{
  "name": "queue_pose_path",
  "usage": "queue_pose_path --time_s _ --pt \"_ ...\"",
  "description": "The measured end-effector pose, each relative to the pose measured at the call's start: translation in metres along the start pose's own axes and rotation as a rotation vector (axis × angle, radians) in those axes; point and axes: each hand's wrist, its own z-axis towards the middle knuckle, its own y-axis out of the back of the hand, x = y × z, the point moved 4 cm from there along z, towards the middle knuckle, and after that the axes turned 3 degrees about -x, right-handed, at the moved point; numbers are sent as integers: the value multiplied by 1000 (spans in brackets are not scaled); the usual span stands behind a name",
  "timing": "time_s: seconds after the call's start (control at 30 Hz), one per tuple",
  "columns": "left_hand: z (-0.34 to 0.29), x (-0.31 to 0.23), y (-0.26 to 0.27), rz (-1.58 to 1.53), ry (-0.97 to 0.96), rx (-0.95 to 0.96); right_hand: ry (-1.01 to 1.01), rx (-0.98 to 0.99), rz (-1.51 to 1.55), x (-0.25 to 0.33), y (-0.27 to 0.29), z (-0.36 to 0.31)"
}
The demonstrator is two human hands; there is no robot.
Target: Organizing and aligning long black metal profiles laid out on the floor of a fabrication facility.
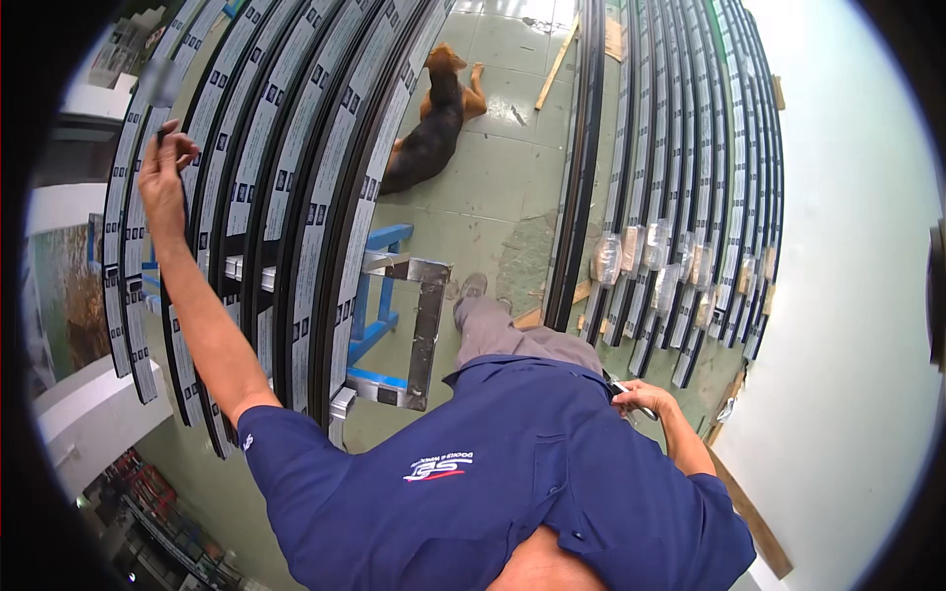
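My left arm stretches out over the long profiles on the left, which have black edges and printed white protective film. My left hand is closed above the far-left ones, its fingers pinched on a thin black strip; most of that strip is hidden. Down by my right hip, my right hand is closed round a small tool with a metal loop handle, which looks like scissors. The tool's front end lies against my trousers and is hard to make out.
A blue and grey metal stand is beside the left profiles. A dog lies on the tiled floor ahead. More wrapped profiles lean along the white wall on the right, with plastic-wrapped bundles near their ends. A wooden strip lies on the floor.
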Motion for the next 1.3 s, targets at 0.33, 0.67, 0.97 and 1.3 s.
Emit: queue_pose_path --time_s 0.33,0.67,0.97,1.3 --pt "129 27 -96 9 71 -26 -105 57 -150 152 95 3" --pt "319 46 -333 -248 234 271 182 190 576 323 232 39" --pt "422 102 -439 -87 418 235 176 259 695 531 386 69" --pt "511 149 -468 35 546 -200 312 -234 -1367 769 552 34"
